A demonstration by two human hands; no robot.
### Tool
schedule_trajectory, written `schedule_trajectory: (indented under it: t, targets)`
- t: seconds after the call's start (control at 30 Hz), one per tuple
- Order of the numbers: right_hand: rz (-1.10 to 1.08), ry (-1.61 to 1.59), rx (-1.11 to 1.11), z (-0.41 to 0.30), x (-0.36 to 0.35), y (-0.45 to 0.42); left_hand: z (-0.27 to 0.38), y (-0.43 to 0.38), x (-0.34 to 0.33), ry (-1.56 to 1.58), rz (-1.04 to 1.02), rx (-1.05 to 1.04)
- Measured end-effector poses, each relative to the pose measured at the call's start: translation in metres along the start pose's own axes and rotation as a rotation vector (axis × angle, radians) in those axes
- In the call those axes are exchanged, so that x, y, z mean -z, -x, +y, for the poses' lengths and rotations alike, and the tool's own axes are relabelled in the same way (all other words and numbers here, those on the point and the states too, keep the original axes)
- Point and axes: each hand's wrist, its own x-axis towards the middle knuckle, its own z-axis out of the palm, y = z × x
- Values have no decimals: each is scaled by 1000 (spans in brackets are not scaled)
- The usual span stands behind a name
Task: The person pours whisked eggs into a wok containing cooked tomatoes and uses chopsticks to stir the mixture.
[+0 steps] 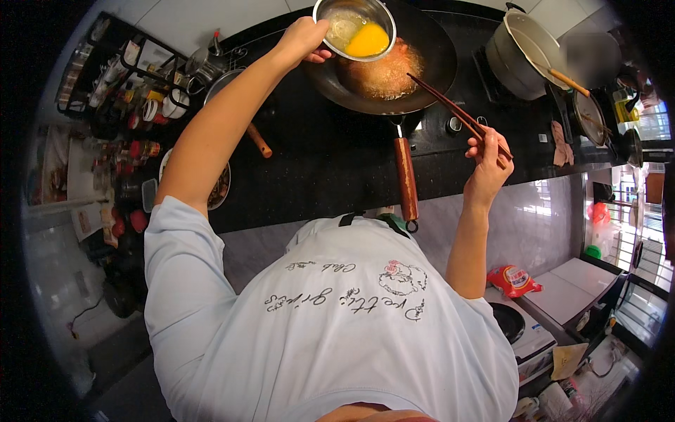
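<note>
My left hand (308, 39) grips the rim of a small metal bowl (393, 31), held tilted above the left part of a dark wok (440, 68). Raw egg (368, 40), yellow yolk with clear white, lies in the bowl. Below it, reddish food bubbles in foaming liquid (387, 79); the bowl hides part of this. Between the fingers of my right hand (490, 153) is a pair of brown wooden chopsticks (448, 103), their tips over the wok's right side. The wok's wooden handle (405, 174) points towards me.
A large metal pot (514, 58) stands on the right burner, with a wooden-handled utensil (569, 82) across its rim. A pink cloth (561, 143) lies right of my right hand. Beside my left forearm are a pan's wooden handle (258, 140) and a plate of food (219, 190). Jars (145, 149) crowd the far left.
</note>
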Motion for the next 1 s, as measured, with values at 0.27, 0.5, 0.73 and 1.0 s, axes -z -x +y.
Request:
schedule_trajectory:
  t: [0.27, 0.5, 0.73, 1.0]
  targets:
    - [-16, 0, 17, 3, 5, 1, 9, -16, -11, -49, -7, 4]
    - [4, 1, 18, 4, 7, 1, 14, -29, -19, -76, -13, 19]
    - [13, -2, 5, 1, 5, 1, 22, -36, -25, -84, -13, -1]
    - [-6, -12, 11, 3, 5, -1, 8, -65, -26, -120, 0, 1]
